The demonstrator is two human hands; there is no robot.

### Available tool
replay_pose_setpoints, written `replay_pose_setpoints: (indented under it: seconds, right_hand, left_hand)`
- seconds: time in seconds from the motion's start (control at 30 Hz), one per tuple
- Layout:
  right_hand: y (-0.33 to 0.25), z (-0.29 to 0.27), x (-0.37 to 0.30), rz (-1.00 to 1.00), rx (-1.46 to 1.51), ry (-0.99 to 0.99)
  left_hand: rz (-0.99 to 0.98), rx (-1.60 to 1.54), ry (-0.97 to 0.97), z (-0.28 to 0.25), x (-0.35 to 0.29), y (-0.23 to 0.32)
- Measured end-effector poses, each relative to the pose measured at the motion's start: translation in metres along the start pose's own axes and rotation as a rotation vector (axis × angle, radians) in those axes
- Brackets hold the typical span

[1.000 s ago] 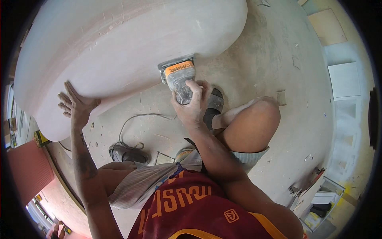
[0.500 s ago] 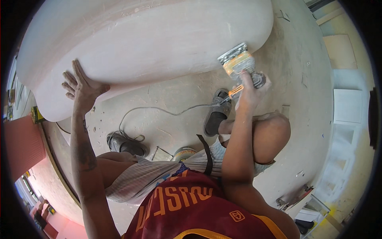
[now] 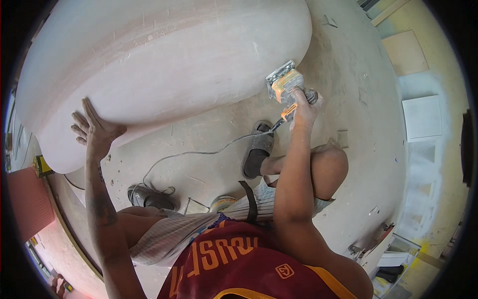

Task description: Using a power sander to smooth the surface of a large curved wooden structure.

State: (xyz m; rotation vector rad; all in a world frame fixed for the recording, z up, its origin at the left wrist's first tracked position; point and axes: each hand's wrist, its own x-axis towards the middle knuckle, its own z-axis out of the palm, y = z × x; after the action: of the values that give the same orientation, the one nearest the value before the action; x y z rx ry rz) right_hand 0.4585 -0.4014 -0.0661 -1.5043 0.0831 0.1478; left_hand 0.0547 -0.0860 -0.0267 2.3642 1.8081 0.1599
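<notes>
My left hand [image 3: 95, 128] lies with fingers spread on the near left side of a large, smooth, pale pinkish-white rounded form [image 3: 189, 70]. My right hand [image 3: 306, 113] is wrapped round the body of a dusty yellow-orange and grey electric sander [image 3: 287, 85]. Its flat pad faces the form's lower right edge, close to the rounded end; whether it touches is hard to make out. A grey cord [image 3: 209, 151] runs from the sander's orange and black tail across the floor to my left foot.
My dark sandals [image 3: 260, 144] rest on the dusty concrete floor [image 3: 368, 164]. Between my legs is a round, partly hidden object [image 3: 222, 203]. White and tan panels [image 3: 422, 118] stand along the right. A yellow and black item [image 3: 43, 166] sits at the left beside a red surface [image 3: 30, 203].
The whole view has shifted, with the form now further left. My right hand and the sander appear nearer its rounded end. My left hand keeps its place on the surface.
</notes>
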Motion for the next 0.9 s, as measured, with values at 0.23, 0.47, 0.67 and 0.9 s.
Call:
replay_pose_setpoints:
  seconds: [0.23,0.47,0.67,0.9]
  right_hand:
    - [0.006,-0.006,-0.019,-0.052,-0.111,-0.103]
    - [-0.004,-0.007,-0.006,0.006,-0.094,-0.095]
    - [-0.003,-0.011,-0.008,0.008,-0.118,-0.103]
    - [0.004,-0.017,-0.001,-0.022,-0.182,-0.115]
  left_hand:
    - [0.021,-0.029,0.022,0.003,0.001,-0.008]
    - [0.005,-0.005,0.011,0.004,0.002,-0.005]
    - [0.011,-0.016,0.016,0.001,0.001,-0.001]
    - [0.037,-0.006,0.008,0.005,0.001,-0.006]
